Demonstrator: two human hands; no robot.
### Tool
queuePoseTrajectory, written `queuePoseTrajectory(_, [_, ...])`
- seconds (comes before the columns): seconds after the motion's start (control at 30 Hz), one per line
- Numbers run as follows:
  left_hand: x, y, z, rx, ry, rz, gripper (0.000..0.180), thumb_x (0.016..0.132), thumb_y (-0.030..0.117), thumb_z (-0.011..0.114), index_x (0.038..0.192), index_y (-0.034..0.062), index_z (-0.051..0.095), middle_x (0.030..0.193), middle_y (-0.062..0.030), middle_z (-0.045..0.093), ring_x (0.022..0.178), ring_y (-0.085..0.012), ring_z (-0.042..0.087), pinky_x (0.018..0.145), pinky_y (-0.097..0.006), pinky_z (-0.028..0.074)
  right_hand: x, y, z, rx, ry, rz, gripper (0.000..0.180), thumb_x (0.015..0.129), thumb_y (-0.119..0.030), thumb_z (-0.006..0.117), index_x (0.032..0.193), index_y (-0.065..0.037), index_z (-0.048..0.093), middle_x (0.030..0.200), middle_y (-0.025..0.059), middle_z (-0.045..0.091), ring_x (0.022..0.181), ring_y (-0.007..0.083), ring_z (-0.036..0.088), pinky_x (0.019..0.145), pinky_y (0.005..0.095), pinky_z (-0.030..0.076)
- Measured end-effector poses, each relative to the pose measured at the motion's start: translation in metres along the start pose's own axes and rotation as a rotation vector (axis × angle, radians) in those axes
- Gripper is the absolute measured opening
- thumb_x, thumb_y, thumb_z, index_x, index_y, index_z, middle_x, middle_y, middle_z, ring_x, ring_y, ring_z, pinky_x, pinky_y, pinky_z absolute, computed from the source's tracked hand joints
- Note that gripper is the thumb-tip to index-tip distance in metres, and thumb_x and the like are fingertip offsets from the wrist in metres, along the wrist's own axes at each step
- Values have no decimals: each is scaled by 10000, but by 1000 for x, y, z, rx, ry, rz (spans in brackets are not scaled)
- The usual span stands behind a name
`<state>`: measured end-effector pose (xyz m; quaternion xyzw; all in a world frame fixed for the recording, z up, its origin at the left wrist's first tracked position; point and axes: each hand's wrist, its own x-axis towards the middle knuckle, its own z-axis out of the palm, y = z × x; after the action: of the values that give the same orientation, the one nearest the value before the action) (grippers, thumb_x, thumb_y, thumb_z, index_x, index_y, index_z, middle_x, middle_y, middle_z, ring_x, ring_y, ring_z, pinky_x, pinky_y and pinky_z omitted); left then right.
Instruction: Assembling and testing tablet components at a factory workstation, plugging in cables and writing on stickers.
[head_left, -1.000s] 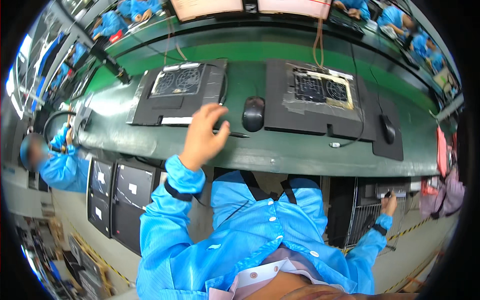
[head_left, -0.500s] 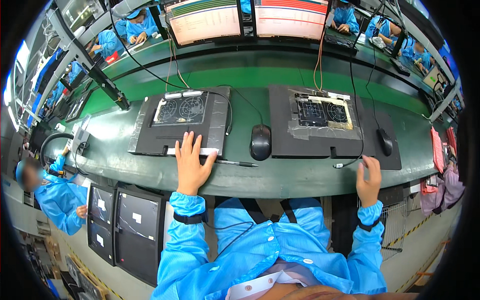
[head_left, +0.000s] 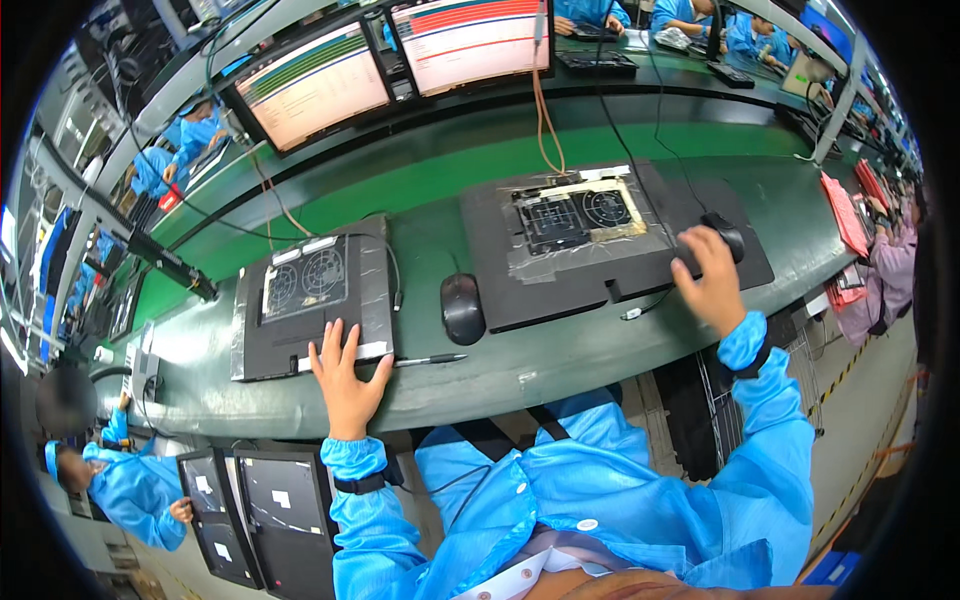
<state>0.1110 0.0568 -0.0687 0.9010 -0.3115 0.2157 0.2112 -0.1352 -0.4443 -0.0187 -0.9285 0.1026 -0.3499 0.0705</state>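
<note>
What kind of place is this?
Most likely an electronics assembly or test line: a long green bench carrying opened laptops, two monitors above, and other workers in blue coats nearby.

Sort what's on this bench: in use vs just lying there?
In use:
left hand flat on the left black fixture pad
right hand on the right black mouse

Lying about:
middle black mouse
pen
right fixture pad
two monitors

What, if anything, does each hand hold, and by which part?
The right hand lies over a black mouse, covering its near end. The left hand rests flat on the front edge of the left black fixture, holding nothing.
</note>
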Motion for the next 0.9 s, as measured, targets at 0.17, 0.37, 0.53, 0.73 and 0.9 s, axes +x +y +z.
queuePoseTrajectory(0.17, [-4,1,-1,-21,-26,-33,652,779,297,830,1343,52,614,1516,-169,484,1456,-343,396,1229,-565,154,6,97,5,-203,58,194,522,876,-247,732,1330,-35,586,1371,171,556,1262,385,536,1065,453,425])
queuePoseTrajectory(0.37, [-4,0,-5,-16,-10,-37,567,815,255,801,1319,60,628,1499,-151,501,1448,-335,409,1221,-563,177,-2,122,4,-154,5,229,583,892,-286,736,1395,-54,554,1419,182,534,1311,382,510,1096,455,410])
queuePoseTrajectory(0.53, [3,4,-6,-32,3,-47,516,848,239,765,1320,73,637,1504,-122,507,1450,-315,409,1228,-551,179,-8,132,7,-82,-1,237,519,912,-256,724,1356,-25,586,1410,196,535,1285,384,533,1083,442,428])
queuePoseTrajectory(0.73, [3,3,-2,-35,10,-41,531,828,248,787,1304,64,639,1489,-135,513,1445,-322,414,1221,-564,184,-13,130,10,-40,34,287,506,907,-240,728,1346,-27,594,1392,190,549,1262,381,544,1070,442,437])
queuePoseTrajectory(0.9, [-2,2,-4,-32,8,-54,526,832,250,785,1303,66,640,1489,-137,513,1446,-323,415,1220,-564,188,-12,126,11,-145,48,200,484,887,-217,737,1321,-39,614,1372,175,562,1251,382,545,1062,452,441])
